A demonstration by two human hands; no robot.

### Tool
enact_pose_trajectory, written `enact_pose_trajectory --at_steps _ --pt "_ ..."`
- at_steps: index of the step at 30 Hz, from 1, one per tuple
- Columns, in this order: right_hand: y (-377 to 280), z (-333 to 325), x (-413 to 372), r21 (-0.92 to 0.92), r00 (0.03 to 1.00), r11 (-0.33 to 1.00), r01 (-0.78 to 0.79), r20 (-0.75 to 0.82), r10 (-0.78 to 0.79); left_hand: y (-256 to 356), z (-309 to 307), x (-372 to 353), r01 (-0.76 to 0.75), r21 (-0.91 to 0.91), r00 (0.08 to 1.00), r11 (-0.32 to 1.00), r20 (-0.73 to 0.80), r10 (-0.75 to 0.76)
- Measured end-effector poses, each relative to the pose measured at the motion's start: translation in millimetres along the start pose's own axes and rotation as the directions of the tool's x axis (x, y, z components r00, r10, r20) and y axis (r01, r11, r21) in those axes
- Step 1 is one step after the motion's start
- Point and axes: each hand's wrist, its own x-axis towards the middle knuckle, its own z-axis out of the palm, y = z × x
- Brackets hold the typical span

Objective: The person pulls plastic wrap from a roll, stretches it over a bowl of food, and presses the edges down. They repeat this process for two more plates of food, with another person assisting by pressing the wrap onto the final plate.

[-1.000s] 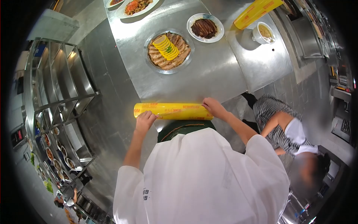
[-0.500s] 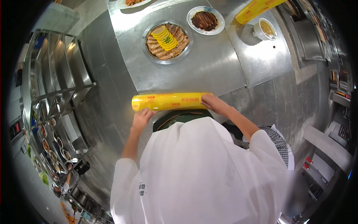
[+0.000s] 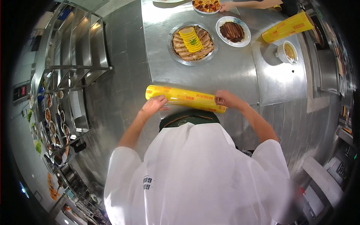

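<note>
At the steel table [image 3: 210, 75], both hands [image 3: 155, 104] [image 3: 227, 99] clamped on a yellow roll [image 3: 180, 96], red lettering [image 3: 204, 96] illegible.

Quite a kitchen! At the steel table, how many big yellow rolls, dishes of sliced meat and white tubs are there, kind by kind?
Yellow rolls: 2
Dishes of sliced meat: 2
White tub: 1
Total: 5

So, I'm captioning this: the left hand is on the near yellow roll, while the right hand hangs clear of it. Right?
Not quite: the head view shows the right hand on the near yellow roll too. The left hand is on it, as stated.
</note>
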Motion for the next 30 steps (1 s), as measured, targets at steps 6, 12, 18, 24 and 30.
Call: enact_pose_trajectory --at_steps 6,12,18,24,30 --pt "-18 13 -13 -0.115 0.987 0.992 0.054 -0.144 -0.071 -14 -10 -11 0.077 0.143 0.968 0.987 -0.249 -0.039" --pt "-10 33 -5 -0.134 0.95 0.987 -0.094 -0.309 0.049 -24 16 -10 0.104 0.154 0.941 0.983 -0.334 -0.048" --pt "-69 17 -44 -0.419 0.978 0.906 0.064 -0.155 -0.141 -4 4 -28 0.003 0.122 0.955 0.993 -0.296 0.034" --pt "-115 -7 -59 -0.285 0.986 0.948 -0.141 -0.126 0.109 20 -2 -46 -0.001 0.092 0.973 0.996 -0.229 0.022" --pt "-162 -2 -47 -0.259 0.991 0.958 0.127 0.0 -0.131 8 35 -62 0.174 0.037 0.971 0.984 -0.175 -0.165"
